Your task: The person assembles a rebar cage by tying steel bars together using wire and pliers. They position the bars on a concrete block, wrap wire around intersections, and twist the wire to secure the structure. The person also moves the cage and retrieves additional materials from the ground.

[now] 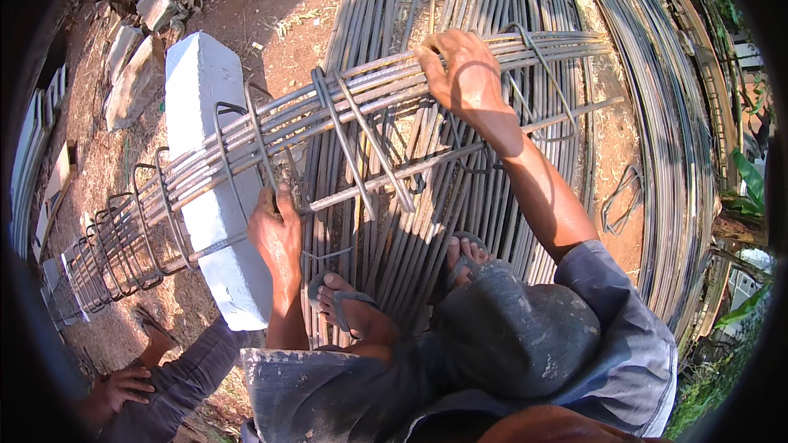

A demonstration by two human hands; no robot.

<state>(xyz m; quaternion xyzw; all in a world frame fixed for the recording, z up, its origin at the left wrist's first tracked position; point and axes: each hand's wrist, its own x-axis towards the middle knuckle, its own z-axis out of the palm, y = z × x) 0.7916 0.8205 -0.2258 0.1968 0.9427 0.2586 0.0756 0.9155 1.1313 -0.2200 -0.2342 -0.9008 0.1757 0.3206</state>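
Dark trousers (pixel 533 328): nearest, stained and scuffed over bent knees, with a grey-blue sleeve (pixel 628 324) just right of them.
Sandalled feet (pixel 373 328): planted on a spread of steel rods (pixel 419 254).
Steel cage: centre of the scene, running from the far right down to the left, its upper bars (pixel 373 86) bunched together, a lower bar (pixel 443 159) apart on the near side.
Stirrups (pixel 374 141): bent around the bars, several leaning at mid-length, more lined up toward the left end.
Right grip (pixel 466 74): curled over the upper bars, holding them from above.
Left grip (pixel 276 226): narrow, closed by the lower bar near a stirrup's foot; I cannot tell exactly what it pinches.
Pale block (pixel 193 90): left, lying crosswise beneath the cage.
Far left: rough chunks (pixel 138 82) on brown ground.
Near left: another person's hand (pixel 127 385), resting on a dark-clad leg.
Right side: long bars (pixel 673 156) in a curving stack.
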